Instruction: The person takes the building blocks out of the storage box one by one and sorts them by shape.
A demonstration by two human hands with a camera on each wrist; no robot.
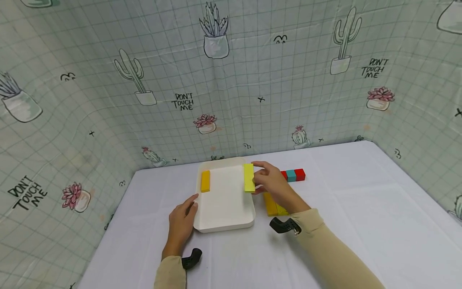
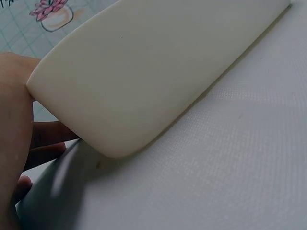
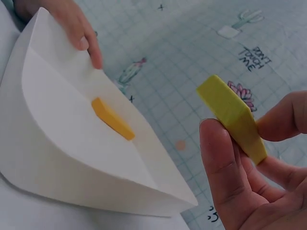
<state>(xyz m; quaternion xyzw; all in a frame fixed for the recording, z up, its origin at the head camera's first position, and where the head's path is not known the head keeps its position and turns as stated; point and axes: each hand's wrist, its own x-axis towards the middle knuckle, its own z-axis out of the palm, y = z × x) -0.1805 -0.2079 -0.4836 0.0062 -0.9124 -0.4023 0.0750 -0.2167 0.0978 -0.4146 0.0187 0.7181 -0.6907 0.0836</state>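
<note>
A white tray [image 1: 225,208] lies on the table with an orange-yellow block [image 1: 205,181] inside, along its left wall. At the tray's left side, my left hand [image 1: 181,220] holds the wall, thumb at the rim and other fingers low outside; the tray's front corner hides part of it in the left wrist view. My right hand [image 1: 271,182] pinches a yellow rectangular block [image 3: 235,115] between thumb and fingers. In the head view that block overlaps the tray's right rim, and the right wrist view shows it raised above the tray.
Yellow blocks [image 1: 271,205] lie together right of the tray, partly under my right forearm. Behind the hand is a row of red and teal cubes [image 1: 291,175]. A white cloth [image 1: 361,216] covers the table, and a patterned curtain [image 1: 252,80] hangs behind it and at the sides.
</note>
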